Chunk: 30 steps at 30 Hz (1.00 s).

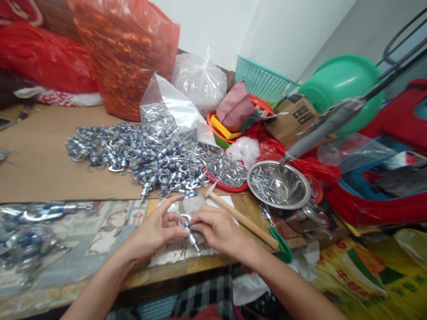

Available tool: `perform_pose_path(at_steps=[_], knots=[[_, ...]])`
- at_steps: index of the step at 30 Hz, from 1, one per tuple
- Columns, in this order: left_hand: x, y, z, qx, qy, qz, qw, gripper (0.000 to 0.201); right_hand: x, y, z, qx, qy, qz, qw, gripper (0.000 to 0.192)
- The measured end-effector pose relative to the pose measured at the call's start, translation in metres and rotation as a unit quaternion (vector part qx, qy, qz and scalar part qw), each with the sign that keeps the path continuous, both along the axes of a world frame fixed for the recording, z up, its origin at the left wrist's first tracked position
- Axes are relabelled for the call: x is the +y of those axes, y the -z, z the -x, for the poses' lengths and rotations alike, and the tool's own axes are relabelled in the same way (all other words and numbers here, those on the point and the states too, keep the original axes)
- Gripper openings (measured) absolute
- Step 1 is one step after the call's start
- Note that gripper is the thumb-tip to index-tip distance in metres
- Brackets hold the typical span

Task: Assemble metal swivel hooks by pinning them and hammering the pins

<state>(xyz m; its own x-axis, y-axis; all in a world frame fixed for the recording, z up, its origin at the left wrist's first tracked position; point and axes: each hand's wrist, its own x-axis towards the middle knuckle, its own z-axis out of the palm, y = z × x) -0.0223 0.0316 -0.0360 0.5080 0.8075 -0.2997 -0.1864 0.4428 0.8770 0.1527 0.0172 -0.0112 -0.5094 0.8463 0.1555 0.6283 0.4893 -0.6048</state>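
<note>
Your left hand [156,231] and right hand [216,229] pinch one clip [188,229] between their fingertips, near the table [100,249] edge, below the pile [140,153].

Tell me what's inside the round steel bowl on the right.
The round steel bowl holds a loose scatter of small silvery metal pins, mostly on its left side; the rest shows bare steel. Its near rim hides a narrow strip of the inside, so anything lying there cannot be seen.
</note>
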Motion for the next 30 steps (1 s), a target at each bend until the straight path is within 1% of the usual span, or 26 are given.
perform_pose_path(at_steps=[4,7,10,12,16,21,23,25,26,28,29,30], knots=[[0.0,0.001,-0.001,0.0,-0.001,-0.006,1.0,0.084,0.003,0.0,0.001,0.055,0.02,0.037,0.998,0.015],[-0.001,0.001,-0.001,0.0,-0.005,-0.003,1.0,0.083,0.005,-0.006,-0.001,0.031,0.016,0.069,0.997,0.015],[0.0,0.0,-0.001,0.0,-0.007,0.003,1.0,0.082,0.008,-0.008,-0.001,0.008,0.006,0.084,0.996,0.014],[0.0,0.0,-0.002,0.0,-0.006,0.004,1.0,0.082,0.01,-0.007,0.001,0.013,0.016,0.098,0.995,0.015],[0.0,0.0,-0.002,-0.005,0.001,0.002,1.0,0.082,0.017,-0.006,0.005,0.013,0.039,0.15,0.988,0.01],[0.001,0.004,-0.002,-0.013,0.005,0.006,1.0,0.083,0.027,-0.01,0.009,-0.029,0.036,0.165,0.985,0.01],[0.001,0.004,-0.001,-0.02,0.003,0.009,1.0,0.083,0.027,-0.009,0.009,-0.02,0.027,0.168,0.985,0.008],[0.001,0.003,-0.001,-0.019,0.0,0.011,1.0,0.082,0.025,-0.008,0.003,0.023,0.042,0.145,0.988,0.003],[0.0,0.002,-0.001,-0.013,-0.003,0.011,1.0,0.082,0.023,-0.006,-0.002,0.052,0.072,0.114,0.989,0.001],[-0.001,-0.001,-0.002,0.0,-0.007,0.013,1.0,0.082,0.02,-0.001,-0.019,0.082,0.165,0.03,0.982,0.006],[-0.001,-0.003,-0.002,0.005,-0.008,0.015,1.0,0.082,0.018,0.003,-0.029,0.067,0.213,-0.012,0.975,0.01],[-0.001,-0.004,-0.002,0.008,-0.009,0.017,1.0,0.083,0.016,0.008,-0.04,0.032,0.246,-0.041,0.968,0.015]])
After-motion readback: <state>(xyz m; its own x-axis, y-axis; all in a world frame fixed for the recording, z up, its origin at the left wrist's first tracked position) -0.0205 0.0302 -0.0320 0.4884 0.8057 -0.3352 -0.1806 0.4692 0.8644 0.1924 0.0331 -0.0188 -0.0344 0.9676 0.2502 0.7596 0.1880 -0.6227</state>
